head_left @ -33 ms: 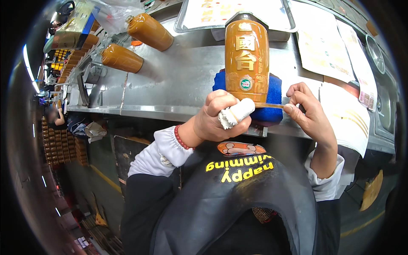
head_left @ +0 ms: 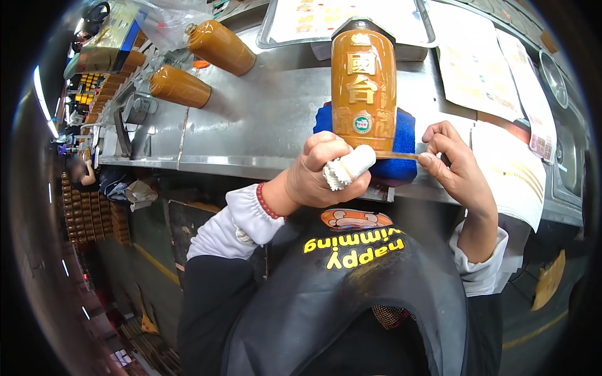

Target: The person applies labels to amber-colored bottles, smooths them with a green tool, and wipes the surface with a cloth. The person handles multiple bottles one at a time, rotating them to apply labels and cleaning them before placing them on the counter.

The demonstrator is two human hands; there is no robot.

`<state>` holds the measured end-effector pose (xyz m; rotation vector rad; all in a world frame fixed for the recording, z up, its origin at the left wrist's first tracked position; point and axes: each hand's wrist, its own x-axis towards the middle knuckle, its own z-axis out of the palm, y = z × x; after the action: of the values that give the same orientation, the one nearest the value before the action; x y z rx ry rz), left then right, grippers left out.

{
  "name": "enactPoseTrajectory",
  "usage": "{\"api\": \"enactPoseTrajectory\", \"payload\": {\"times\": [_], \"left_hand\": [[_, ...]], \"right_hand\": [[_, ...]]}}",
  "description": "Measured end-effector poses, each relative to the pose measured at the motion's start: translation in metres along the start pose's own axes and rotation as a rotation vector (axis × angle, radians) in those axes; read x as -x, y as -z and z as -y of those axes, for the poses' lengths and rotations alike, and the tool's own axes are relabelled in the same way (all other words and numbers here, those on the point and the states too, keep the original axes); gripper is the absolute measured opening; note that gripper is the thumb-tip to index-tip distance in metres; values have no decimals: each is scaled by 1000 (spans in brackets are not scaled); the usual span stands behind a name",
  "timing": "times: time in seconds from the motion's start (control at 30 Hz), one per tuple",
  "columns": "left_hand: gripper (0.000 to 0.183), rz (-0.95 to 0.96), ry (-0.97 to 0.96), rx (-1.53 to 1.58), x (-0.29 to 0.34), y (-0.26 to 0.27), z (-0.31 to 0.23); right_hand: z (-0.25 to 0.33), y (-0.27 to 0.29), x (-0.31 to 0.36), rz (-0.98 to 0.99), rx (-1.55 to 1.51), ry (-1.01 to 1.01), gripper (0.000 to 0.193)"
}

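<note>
Black, shiny apron point(head_left: 401, 301) fabric fills the nearest part of the view. Just beyond it, the left hand point(head_left: 320, 178) is closed around a rolled white cloth point(head_left: 351, 166), its end against the base of a brown bottle point(head_left: 365, 78). The right hand point(head_left: 458, 166) is narrow, thumb and finger pinching the end of a thin amber strip point(head_left: 396, 155) that runs across to the cloth. Where the strip meets the bottle is covered by the roll, so I can't be sure how much of it is stuck down.

Almost nothing differs from the frame just before: hands, strip and bottle keep their places, so the work stands at the same point, the strip's right end clear of the bottle. The bottle appears to lie on a blue towel point(head_left: 406, 135), base toward the person, on the metal table point(head_left: 269, 125). Farther off, two more brown bottles point(head_left: 221, 47) stand to the left, a tray point(head_left: 288, 44) sits ahead, and a co-worker point(head_left: 86, 175) is at the far left.
</note>
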<state>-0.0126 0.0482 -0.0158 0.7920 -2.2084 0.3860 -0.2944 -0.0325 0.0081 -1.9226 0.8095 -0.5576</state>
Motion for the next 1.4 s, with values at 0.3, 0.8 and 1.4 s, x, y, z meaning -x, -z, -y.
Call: {"api": "enactPoseTrajectory", "payload": {"times": [0.3,0.8,1.4], "left_hand": [[26,40,-46,-47,-5,-7,5],[31,12,-79,-101,-9,-5,8],[32,25,-43,-92,-9,-4,4]], "right_hand": [[-2,-3,-1,-47,4,23,27],[4,0,1,-10,8,13,28],[4,2,1,39,63,-2,28]]}}
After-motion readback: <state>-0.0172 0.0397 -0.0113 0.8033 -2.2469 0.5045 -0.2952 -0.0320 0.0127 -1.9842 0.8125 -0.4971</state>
